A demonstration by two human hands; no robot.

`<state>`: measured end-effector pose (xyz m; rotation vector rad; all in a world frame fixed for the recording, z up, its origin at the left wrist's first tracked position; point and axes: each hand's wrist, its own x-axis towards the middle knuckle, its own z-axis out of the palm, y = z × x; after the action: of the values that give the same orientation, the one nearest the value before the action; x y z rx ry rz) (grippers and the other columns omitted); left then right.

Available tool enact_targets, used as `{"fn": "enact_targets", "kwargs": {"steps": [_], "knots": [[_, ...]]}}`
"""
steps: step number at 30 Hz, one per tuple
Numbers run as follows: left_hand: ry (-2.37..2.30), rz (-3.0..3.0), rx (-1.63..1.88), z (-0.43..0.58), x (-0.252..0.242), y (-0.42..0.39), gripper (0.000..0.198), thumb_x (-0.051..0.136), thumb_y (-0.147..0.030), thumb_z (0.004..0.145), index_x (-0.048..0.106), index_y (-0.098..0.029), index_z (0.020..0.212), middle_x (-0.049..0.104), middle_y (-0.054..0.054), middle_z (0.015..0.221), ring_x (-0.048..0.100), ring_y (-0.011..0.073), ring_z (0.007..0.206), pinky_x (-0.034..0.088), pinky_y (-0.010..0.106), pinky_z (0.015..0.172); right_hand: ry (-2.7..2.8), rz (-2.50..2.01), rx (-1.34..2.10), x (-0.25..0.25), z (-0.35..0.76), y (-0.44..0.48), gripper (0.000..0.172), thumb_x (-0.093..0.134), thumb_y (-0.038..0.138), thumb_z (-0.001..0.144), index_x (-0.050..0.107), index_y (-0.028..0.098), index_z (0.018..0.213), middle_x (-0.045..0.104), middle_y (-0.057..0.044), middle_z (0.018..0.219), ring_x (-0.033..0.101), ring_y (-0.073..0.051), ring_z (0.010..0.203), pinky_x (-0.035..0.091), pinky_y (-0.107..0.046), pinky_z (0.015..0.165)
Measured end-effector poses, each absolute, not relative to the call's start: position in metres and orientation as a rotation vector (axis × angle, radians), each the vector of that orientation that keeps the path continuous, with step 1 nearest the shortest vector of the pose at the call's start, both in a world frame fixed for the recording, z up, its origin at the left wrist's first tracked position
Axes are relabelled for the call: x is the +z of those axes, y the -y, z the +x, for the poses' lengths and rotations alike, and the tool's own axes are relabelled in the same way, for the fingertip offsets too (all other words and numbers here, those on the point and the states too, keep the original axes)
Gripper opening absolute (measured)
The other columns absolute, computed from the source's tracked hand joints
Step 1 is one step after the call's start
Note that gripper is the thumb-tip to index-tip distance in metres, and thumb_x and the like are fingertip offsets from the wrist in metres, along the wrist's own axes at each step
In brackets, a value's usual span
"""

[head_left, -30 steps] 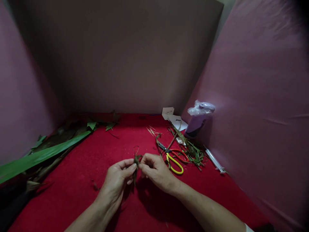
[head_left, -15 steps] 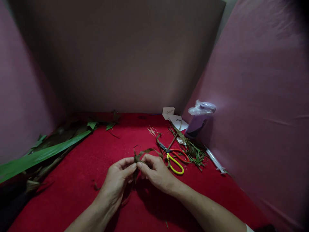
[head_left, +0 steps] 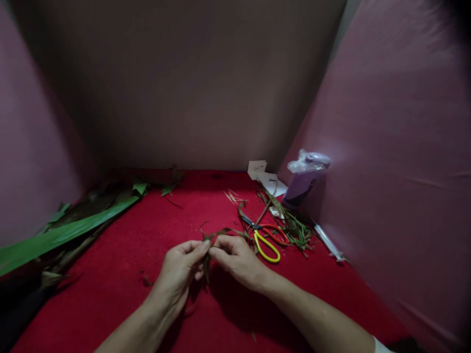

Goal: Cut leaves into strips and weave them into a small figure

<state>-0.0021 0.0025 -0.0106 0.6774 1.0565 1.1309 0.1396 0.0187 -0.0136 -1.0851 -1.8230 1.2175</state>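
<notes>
My left hand (head_left: 179, 268) is closed, its thumb and fingers pinching a knotted bunch of dark green-brown leaf strips (head_left: 206, 264). Beside it, almost touching, my right hand (head_left: 237, 260) pinches the same leaf strips from the right. One strip arches over the right fingers toward the scissors (head_left: 270, 245), which have one yellow and one red handle. Loose ends hang below the fingertips, and a thin one curls up above them. The exact shape of the knot is partly hidden by the fingers.
Long green leaves (head_left: 69, 234) lie along the left side of the red cloth (head_left: 117, 304). To the right are a pile of leaf scraps (head_left: 300, 233), a syringe (head_left: 328, 242) and a purple bottle (head_left: 301, 189) topped with plastic wrap. Toothpicks (head_left: 233, 197) and white papers (head_left: 270, 181) sit farther back.
The left thumb has slid up a little over the knot, and the bunch has tilted slightly. The arched strip sits lower over the right hand. Both hands still grip the strips.
</notes>
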Motion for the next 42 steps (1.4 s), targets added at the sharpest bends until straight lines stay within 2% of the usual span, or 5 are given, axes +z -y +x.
{"fn": "enact_targets", "kwargs": {"steps": [5,16,27,36,42], "knots": [[-1.056,0.645,1.144,-0.002,-0.014,-0.003,0.029,0.079,-0.033,0.052,0.063,-0.01,0.058,0.046,-0.005,0.042,0.035,0.0033,0.037,0.028,0.015,0.034,1.792,-1.074,1.338,-0.016,0.14,-0.017,0.025,0.048,0.028,0.084,0.044,0.017,0.063,0.043,0.006,0.052,0.038,-0.006,0.048,0.028,-0.018,0.046],[-1.065,0.619,1.152,-0.001,-0.014,-0.003,0.027,0.079,-0.031,0.053,0.063,-0.009,0.058,0.048,-0.004,0.043,0.037,0.0036,0.037,0.029,0.015,0.034,1.747,-1.062,1.555,-0.019,0.142,-0.022,0.026,0.052,0.032,0.082,0.044,0.017,0.061,0.045,0.007,0.043,0.035,-0.005,0.037,0.026,-0.017,0.04],[-0.983,0.641,1.187,-0.001,-0.014,-0.002,0.021,0.076,-0.029,0.06,0.064,-0.012,0.062,0.052,-0.004,0.049,0.039,0.0034,0.04,0.032,0.015,0.038,1.762,-1.071,1.481,-0.013,0.142,-0.021,0.027,0.051,0.034,0.082,0.044,0.017,0.062,0.044,0.006,0.046,0.035,-0.006,0.041,0.027,-0.018,0.042],[-1.037,0.622,1.215,0.002,-0.008,-0.001,0.02,0.076,-0.028,0.059,0.067,-0.011,0.066,0.056,-0.002,0.054,0.043,0.0046,0.043,0.034,0.016,0.039,1.709,-1.119,1.429,-0.015,0.137,-0.021,0.028,0.052,0.036,0.081,0.047,0.016,0.063,0.04,0.006,0.052,0.034,-0.005,0.046,0.025,-0.018,0.043],[-0.949,0.625,1.213,0.002,-0.009,-0.001,0.021,0.074,-0.029,0.062,0.067,-0.011,0.069,0.055,-0.001,0.053,0.044,0.0058,0.045,0.037,0.017,0.042,1.592,-1.005,1.485,-0.009,0.136,-0.021,0.023,0.052,0.03,0.078,0.046,0.016,0.059,0.044,0.005,0.053,0.037,-0.006,0.046,0.028,-0.018,0.045]]}}
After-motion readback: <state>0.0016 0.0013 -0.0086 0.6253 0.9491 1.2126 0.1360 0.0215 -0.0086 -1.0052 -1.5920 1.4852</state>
